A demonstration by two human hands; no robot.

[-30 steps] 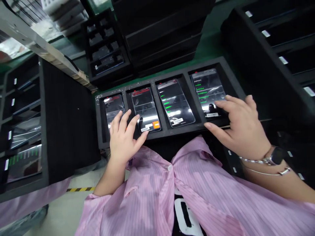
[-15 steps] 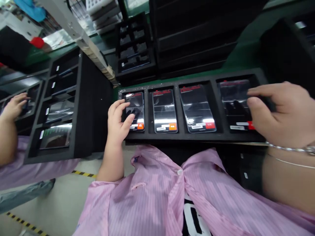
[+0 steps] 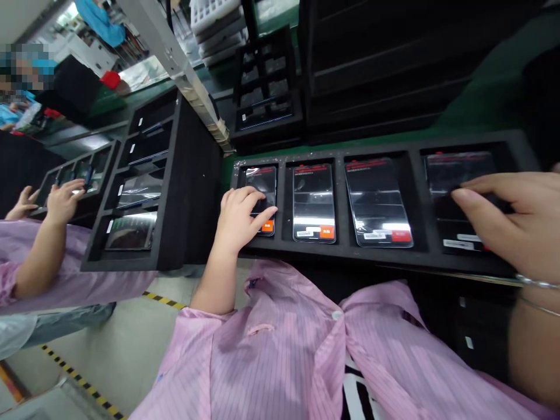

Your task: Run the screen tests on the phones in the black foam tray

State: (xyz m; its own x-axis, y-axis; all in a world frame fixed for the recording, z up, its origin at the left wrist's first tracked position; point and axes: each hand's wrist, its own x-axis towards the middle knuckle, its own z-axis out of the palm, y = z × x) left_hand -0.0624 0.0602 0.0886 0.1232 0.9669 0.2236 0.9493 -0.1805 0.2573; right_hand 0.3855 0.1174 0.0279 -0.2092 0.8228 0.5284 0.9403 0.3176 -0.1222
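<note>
Two rightmost phones (image 3: 378,204) newly red-lettered

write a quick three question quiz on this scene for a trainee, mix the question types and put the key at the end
1. Count: how many phones lie in the wide black tray in the foreground?

2. True or false: the camera wearer's right hand is at the second phone from the left in that tray.

3. Fill in the blank: the bright patch at the lower right of the second phone from the left is ____ in colour.

Key:
1. Four
2. False; it is at the rightmost phone
3. Orange
</note>
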